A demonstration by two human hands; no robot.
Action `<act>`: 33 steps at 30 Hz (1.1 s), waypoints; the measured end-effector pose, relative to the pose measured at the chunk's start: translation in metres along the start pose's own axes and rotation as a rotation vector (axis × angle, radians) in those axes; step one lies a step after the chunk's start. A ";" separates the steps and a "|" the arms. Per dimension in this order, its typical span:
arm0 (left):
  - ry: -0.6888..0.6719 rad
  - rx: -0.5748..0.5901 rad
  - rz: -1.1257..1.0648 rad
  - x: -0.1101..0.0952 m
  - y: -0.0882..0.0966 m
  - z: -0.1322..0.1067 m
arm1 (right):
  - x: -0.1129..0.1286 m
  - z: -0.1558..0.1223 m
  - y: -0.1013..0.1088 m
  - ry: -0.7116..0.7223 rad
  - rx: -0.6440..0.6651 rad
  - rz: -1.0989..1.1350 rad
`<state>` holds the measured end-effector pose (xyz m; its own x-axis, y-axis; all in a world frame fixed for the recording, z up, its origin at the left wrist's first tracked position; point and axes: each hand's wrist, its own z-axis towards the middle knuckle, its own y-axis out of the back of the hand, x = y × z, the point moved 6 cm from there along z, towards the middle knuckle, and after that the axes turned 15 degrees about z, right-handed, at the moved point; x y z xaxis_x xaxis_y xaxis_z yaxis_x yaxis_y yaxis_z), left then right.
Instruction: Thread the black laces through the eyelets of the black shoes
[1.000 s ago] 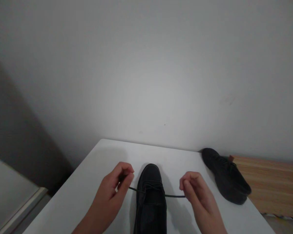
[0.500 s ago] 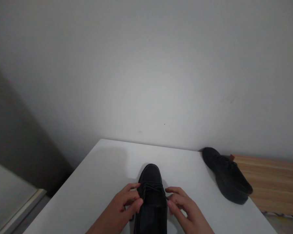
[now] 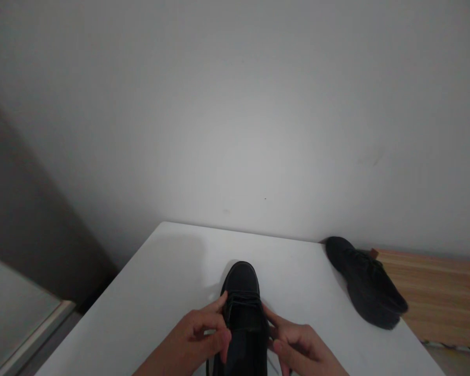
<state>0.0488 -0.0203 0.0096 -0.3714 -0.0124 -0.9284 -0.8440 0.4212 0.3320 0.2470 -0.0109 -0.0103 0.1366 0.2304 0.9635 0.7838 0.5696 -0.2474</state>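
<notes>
A plain, matte grey-white wall [image 3: 235,115] fills most of the view, brightest in a soft pool around its middle and dimming toward the corners, with a tiny dark speck [image 3: 265,198] low on it. Below stands a smooth white worktop [image 3: 172,277] with a rounded far-left corner; beyond its right side lies a light-brown wood-grain board [image 3: 438,297]. At far left, a dark grey area [image 3: 19,209], perhaps shadow, sits above a pale-edged white panel [image 3: 15,303].
</notes>
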 end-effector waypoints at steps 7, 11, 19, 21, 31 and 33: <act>-0.048 0.040 -0.027 -0.002 0.000 -0.002 | -0.003 0.001 0.000 0.028 0.027 0.129; -0.067 0.066 -0.053 0.009 0.002 -0.001 | -0.002 0.002 -0.005 0.046 0.068 0.239; -0.050 0.049 -0.071 0.012 0.005 -0.002 | 0.006 0.006 -0.008 0.060 -0.002 0.332; -0.052 0.041 -0.054 0.009 0.005 0.001 | 0.006 0.008 -0.005 0.064 -0.042 0.293; -0.036 -0.138 0.104 0.002 0.025 0.001 | 0.019 0.008 0.015 0.096 -0.215 -0.209; -0.071 -0.132 0.112 -0.005 0.025 -0.002 | 0.027 0.003 0.016 0.104 -0.245 -0.298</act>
<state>0.0289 -0.0120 0.0232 -0.4415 0.0940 -0.8923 -0.8442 0.2932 0.4487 0.2616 0.0074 0.0118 -0.0673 -0.0050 0.9977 0.9181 0.3913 0.0639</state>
